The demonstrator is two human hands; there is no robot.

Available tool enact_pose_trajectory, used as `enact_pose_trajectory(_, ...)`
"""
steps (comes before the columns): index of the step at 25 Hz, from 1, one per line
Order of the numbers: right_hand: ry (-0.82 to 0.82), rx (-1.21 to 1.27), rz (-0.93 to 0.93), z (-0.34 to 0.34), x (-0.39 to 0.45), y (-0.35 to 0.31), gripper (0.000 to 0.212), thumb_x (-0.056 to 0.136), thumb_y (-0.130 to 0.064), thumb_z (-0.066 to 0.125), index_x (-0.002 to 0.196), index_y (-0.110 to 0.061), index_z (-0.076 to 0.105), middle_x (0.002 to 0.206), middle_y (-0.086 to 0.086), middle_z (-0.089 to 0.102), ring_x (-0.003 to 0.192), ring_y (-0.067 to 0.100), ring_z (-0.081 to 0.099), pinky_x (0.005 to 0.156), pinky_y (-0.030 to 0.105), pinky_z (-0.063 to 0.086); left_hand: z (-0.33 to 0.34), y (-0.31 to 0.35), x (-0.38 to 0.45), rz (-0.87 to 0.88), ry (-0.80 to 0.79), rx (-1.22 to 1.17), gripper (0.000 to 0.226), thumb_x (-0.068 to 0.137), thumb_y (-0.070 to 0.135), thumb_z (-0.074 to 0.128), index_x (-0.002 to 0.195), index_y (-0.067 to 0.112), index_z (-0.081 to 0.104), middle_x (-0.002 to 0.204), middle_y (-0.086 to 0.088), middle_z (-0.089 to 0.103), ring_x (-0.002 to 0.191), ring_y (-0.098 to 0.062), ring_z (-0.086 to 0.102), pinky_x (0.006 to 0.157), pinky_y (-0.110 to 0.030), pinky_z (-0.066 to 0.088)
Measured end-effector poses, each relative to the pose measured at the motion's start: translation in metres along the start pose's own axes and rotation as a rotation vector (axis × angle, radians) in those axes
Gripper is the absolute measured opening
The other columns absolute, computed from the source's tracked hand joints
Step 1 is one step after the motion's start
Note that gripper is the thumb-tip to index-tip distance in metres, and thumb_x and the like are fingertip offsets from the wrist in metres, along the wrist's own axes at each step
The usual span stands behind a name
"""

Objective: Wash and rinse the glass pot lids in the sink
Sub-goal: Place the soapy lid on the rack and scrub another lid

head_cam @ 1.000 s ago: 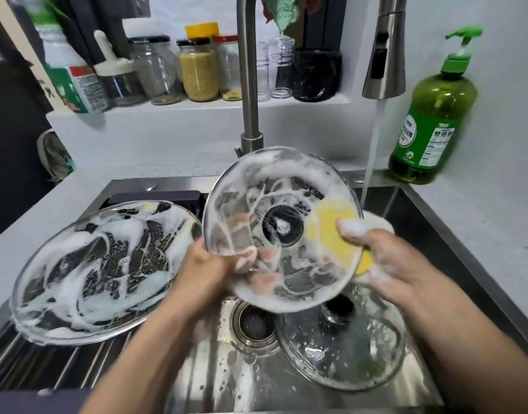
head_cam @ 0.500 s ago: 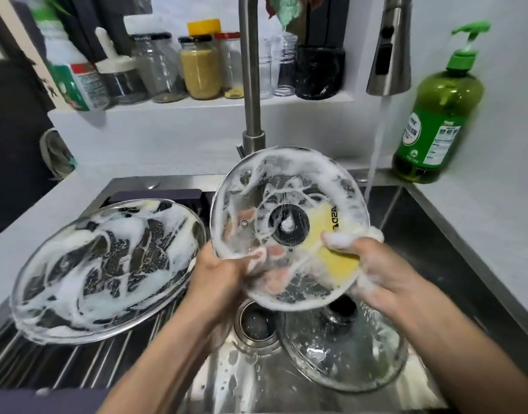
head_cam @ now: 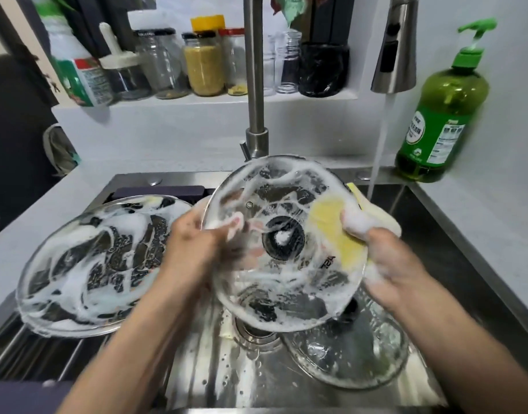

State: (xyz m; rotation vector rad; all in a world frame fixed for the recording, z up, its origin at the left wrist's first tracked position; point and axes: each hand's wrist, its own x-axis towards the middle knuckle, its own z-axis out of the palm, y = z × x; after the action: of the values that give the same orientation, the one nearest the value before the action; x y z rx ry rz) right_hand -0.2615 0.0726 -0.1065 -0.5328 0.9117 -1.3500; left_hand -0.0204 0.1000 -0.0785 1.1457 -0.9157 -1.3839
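Your left hand (head_cam: 197, 237) gripped the left rim of the soapy round glass pot lid (head_cam: 283, 243), tilted over the steel sink (head_cam: 454, 234), while your right hand (head_cam: 388, 261) pinched the yellow sponge (head_cam: 334, 231) against its right edge, nearest the running water stream (head_cam: 379, 150).

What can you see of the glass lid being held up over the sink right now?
The held lid is round clear glass with a metal rim, a dark central knob fitting and a small vent hole, streaked all over with white foam. It is tilted, above the drain. The left hand grips its left edge, thumb on the near face. The right hand presses a yellow sponge against its right side. The running water falls beyond it, not on it.
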Motion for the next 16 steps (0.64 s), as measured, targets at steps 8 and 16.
enact_pose_trajectory(8, -0.007, -0.093, 0.087, -0.003, -0.001, 0.003, 0.047, 0.073, -0.011, 0.068, 0.119, -0.006, 0.063, 0.101, 0.019, 0.075, 0.084, 0.032, 0.075, 0.060, 0.046, 0.061, -0.001, 0.008, 0.006, -0.084, -0.140, 0.103, 0.037, 0.082, 0.005, 0.068, 0.118, 0.010, 0.062, 0.099, -0.018, 0.076, 0.088, -0.033, 0.075, 0.074, -0.045, 0.062)
enact_pose_trajectory(16, -0.005, -0.045, 0.028, -0.006, 0.000, -0.002, 0.046, 0.085, -0.010, 0.062, 0.130, -0.004, 0.058, 0.123, 0.021, 0.068, 0.110, 0.036, 0.068, 0.095, 0.053, 0.053, 0.002, -0.013, -0.012, -0.121, -0.135, 0.145, 0.034, 0.089, 0.003, 0.065, 0.115, 0.025, 0.066, 0.095, -0.016, 0.076, 0.071, -0.025, 0.070, 0.060, -0.032, 0.056)
